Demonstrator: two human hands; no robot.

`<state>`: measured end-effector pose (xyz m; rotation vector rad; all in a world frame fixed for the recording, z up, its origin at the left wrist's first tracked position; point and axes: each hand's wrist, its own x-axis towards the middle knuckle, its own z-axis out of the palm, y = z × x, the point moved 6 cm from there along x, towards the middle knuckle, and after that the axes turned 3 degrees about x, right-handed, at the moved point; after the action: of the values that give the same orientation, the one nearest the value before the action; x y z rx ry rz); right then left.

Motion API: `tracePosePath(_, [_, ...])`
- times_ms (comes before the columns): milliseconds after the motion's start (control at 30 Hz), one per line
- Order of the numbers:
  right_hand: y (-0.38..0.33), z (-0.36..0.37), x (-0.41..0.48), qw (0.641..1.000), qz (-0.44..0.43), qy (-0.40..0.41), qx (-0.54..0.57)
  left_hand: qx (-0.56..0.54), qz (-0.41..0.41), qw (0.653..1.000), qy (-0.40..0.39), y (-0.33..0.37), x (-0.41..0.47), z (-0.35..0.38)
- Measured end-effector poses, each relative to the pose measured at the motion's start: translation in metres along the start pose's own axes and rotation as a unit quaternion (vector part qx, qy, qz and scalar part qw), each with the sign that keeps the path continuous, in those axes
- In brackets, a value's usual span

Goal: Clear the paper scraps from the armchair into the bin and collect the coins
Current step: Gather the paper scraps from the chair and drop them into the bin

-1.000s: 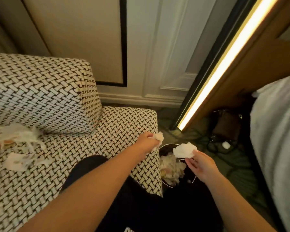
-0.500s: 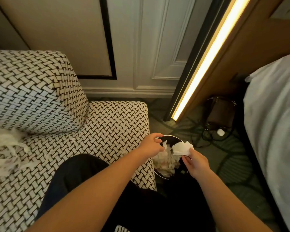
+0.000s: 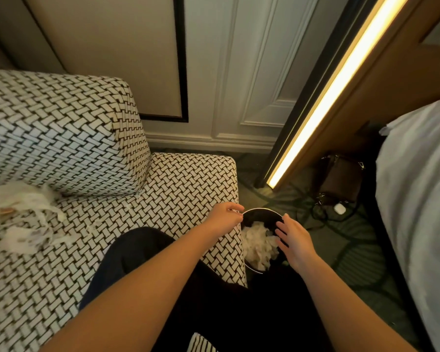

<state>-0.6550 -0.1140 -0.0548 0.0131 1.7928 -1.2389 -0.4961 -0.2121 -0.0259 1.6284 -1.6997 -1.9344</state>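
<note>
Over the round black bin [image 3: 263, 215], the left hand [image 3: 225, 218] is hovering loosely curled and the right hand [image 3: 294, 241] spread flat, both empty, as if for dropping paper. Well left of the bin, white shredded paper scraps [image 3: 23, 212] are lying on the black-and-white woven armchair [image 3: 188, 184].

Place: a bedroom, hotel-like in finish.
Bed: a bed [image 3: 417, 199] with white linen at the right edge.
Seating: an armchair [image 3: 87, 138] in a woven pattern, against the wall.
Walls: moulded white panelling [image 3: 252, 72] with a skirting board; a lit light strip [image 3: 328, 97] in a wooden frame.
Floor: patterned carpet [image 3: 353, 255], a small bin [image 3: 262, 210] beside the armchair, a brown bag [image 3: 341, 179].
</note>
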Motion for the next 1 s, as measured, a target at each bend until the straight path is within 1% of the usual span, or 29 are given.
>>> tracePosePath(233, [-0.024,0.057,-0.03,0.987,-0.108,-0.017,-0.118,-0.091,0.035,0.994,0.051,-0.002,-0.024,-0.062])
tracePosePath(400, [-0.037,0.119,-0.064,0.977,-0.145,-0.071,-0.138,-0.166,0.055,0.979,0.108,-0.01,-0.046,-0.13])
tracePosePath(533, [-0.036,0.177,-0.098,0.961,-0.181,-0.138,-0.156,-0.214,0.052,0.961,0.169,-0.04,-0.067,-0.192])
tracePosePath(733, [-0.012,0.261,-0.143,0.919,-0.209,-0.254,-0.215,-0.258,0.021,0.934,0.245,-0.104,-0.097,-0.26])
tracePosePath(867, [0.011,0.311,-0.167,0.877,-0.237,-0.309,-0.282,-0.271,-0.008,0.916,0.297,-0.152,-0.121,-0.296])
tracePosePath(1000, [0.042,0.352,-0.183,0.823,-0.259,-0.359,-0.356,-0.282,-0.036,0.897,0.339,-0.196,-0.147,-0.327])
